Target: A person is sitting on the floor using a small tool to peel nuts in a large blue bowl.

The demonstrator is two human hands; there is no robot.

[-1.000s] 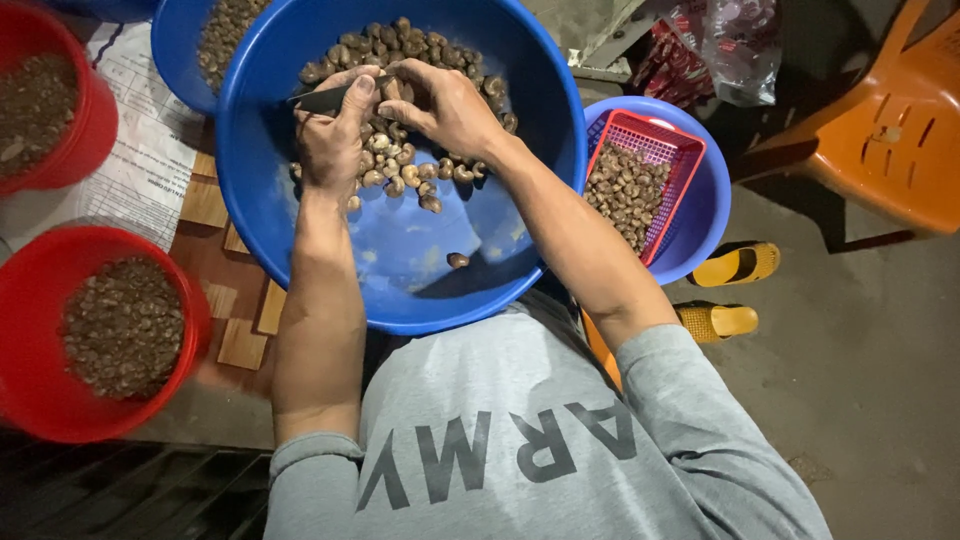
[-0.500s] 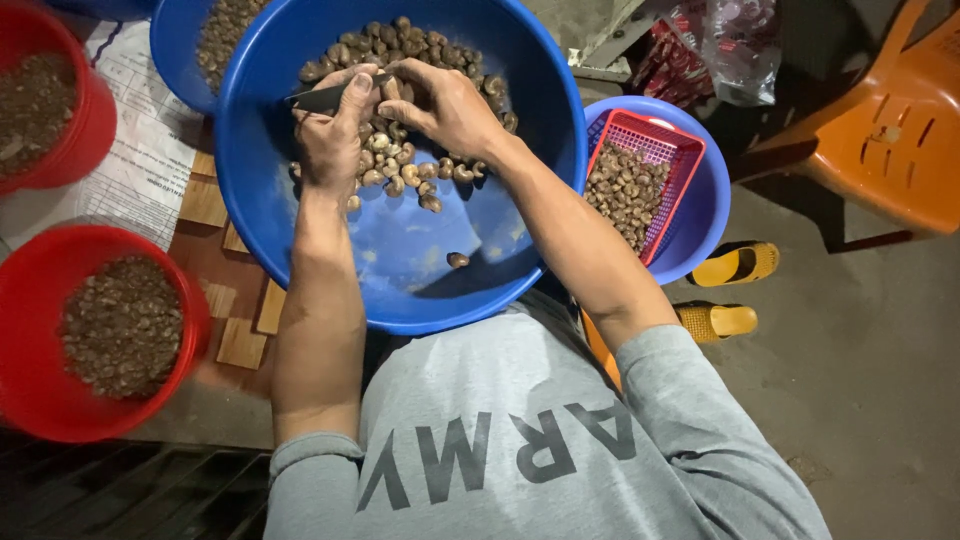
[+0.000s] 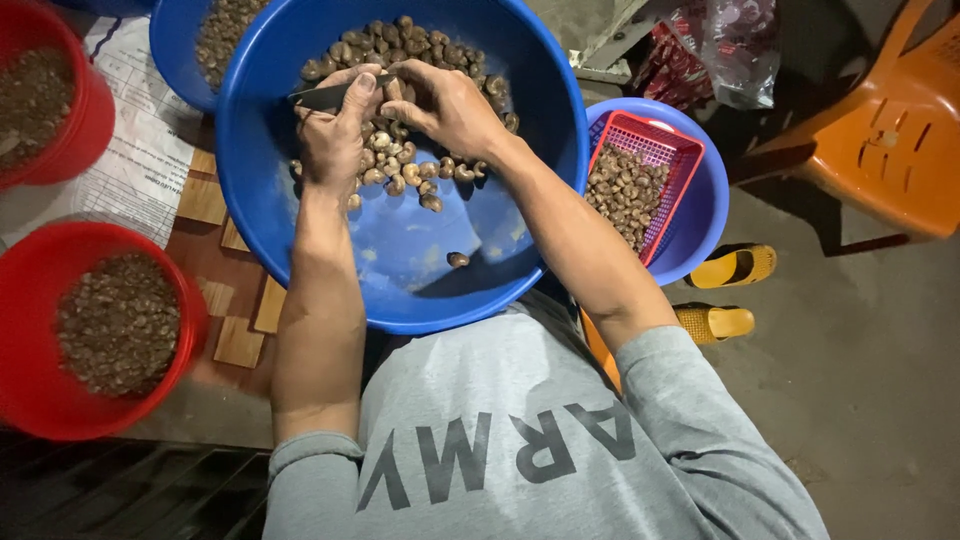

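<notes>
Both hands [image 3: 395,110] pinch one nut [image 3: 392,88] above the blue basin [image 3: 400,290].

Concrete floor [image 3: 860,340], orange chair [image 3: 890,130].

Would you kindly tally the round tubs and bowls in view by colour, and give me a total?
Blue: 3, the big basin under both hands, one behind it, one holding the red basket.
Red: 2, the upper tub and the lower tub.
Total: 5.
</notes>
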